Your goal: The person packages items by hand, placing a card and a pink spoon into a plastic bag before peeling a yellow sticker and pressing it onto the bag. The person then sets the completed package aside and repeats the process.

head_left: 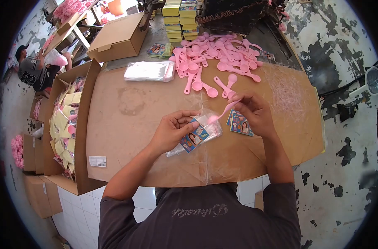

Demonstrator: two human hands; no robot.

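Note:
My left hand point(172, 132) is closed on a clear plastic bag and a printed card point(195, 140), thumb on top of the card. The bag's point(216, 129) mouth faces right. Between the fingertips of my right hand point(255, 113) is the handle of a pink spoon point(226, 111), tilted down so its round bowl overlaps the bag's opening. Beneath my right hand, more printed cards point(241, 126) lie on the cardboard. A heap of pink spoons point(222, 52) spreads beyond both hands, with a few loose ones nearest me.
A stack of clear bags point(149, 71) lies left of the heap. Behind stand piles of cards point(180, 18) and a closed carton point(117, 37). At the left, an open box point(82, 166) holds many packed bags. Another person point(35, 68) sits at far left.

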